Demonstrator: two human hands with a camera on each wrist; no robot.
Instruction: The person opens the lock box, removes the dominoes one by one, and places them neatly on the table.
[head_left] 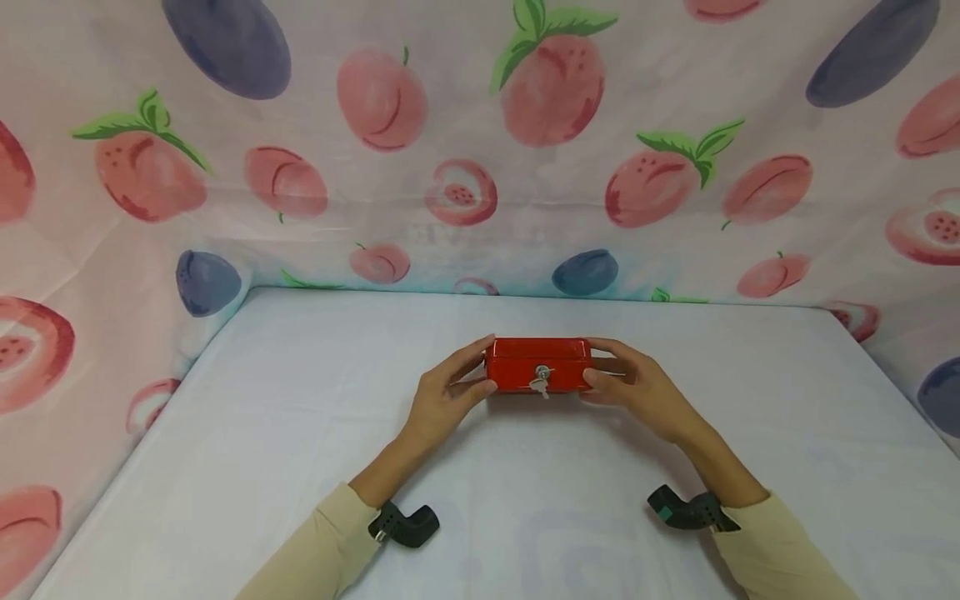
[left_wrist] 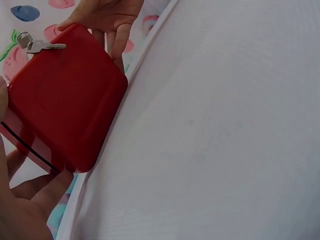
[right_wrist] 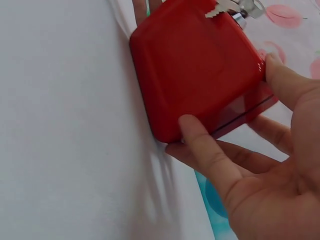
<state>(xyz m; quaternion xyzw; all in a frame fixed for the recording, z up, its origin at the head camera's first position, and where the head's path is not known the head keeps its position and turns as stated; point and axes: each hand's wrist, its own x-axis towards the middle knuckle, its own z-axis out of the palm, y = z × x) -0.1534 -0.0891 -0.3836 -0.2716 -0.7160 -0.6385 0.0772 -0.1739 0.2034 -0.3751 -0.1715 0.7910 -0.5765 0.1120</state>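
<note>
We take this for a small makeshift recording booth: fruit-printed fabric [head_left: 551, 187] hangs behind the worktop [head_left: 525, 492] and runs along its left and right sides, closing off the view, while the worktop itself is covered in white cloth. The black wrist-worn devices [head_left: 408, 527] also suggest to us a filming set-up. What building surrounds it, we cannot tell.

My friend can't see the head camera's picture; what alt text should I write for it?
A red box held at its two ends by a person's left hand and right hand, with keys hanging at the lock on its front. A white cloth spreads around; behind hangs a fruit-print curtain.
</note>
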